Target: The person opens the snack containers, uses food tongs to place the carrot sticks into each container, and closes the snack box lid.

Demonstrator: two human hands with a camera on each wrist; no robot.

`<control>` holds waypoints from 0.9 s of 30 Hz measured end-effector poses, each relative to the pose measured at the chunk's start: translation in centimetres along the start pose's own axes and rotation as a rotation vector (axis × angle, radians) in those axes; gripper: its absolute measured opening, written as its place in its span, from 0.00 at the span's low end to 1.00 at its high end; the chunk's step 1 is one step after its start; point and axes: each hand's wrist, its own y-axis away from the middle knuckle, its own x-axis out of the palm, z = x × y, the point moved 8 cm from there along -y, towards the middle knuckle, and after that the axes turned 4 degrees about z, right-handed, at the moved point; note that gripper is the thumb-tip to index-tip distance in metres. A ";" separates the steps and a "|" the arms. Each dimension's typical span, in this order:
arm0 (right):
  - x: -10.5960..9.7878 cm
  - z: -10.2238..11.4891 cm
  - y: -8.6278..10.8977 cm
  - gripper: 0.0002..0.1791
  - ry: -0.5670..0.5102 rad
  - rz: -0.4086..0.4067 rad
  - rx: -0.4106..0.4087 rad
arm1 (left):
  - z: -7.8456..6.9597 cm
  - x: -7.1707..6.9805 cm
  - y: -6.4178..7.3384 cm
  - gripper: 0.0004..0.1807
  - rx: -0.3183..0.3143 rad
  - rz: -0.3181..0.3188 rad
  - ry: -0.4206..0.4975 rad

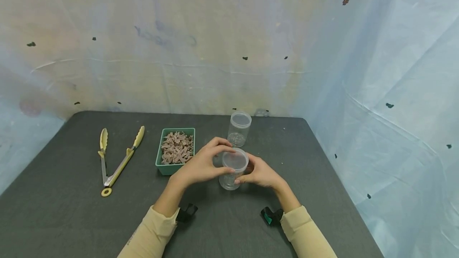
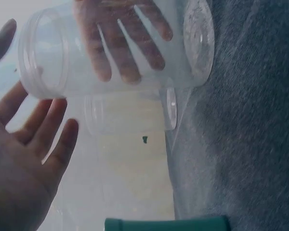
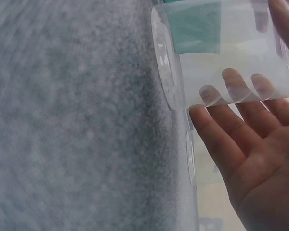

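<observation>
A clear near jar (image 1: 228,180) stands upright on the dark desk (image 1: 229,226), a bit right of the middle. Both hands are on it. The left hand (image 1: 206,163) holds it up top, at the lid (image 1: 236,159), with the thumb on the near side and bent fingers around the rim. The right hand (image 1: 261,173) grips lower down, its fingers curled round the right side and its thumb in front. The jar's bottom seems to sit on the desk, but the hands hide part of it. Just behind it, closer to the far edge, is a far jar (image 1: 238,131), also clear. To the left, a green tub (image 1: 172,170) is full of brown bits (image 1: 177,147). Yellow tongs (image 1: 122,165) lie spread wide toward the left edge.
</observation>
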 end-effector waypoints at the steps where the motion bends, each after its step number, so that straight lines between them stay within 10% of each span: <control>1: 0.0 0.0 0.0 0.47 0.001 -0.001 0.000 | 0.0 0.1 0.1 0.27 -0.004 0.017 0.013; 8: -0.1 -0.1 0.0 0.48 0.020 -0.007 -0.001 | 0.0 0.4 0.2 0.24 -0.008 0.125 0.068; 21: -0.1 0.0 0.0 0.48 0.012 0.005 -0.010 | 0.3 0.4 -0.3 0.29 -0.041 -0.008 0.025; 27: -0.1 0.0 0.0 0.48 0.017 0.003 -0.004 | 0.2 0.7 -0.1 0.30 -0.051 0.051 0.040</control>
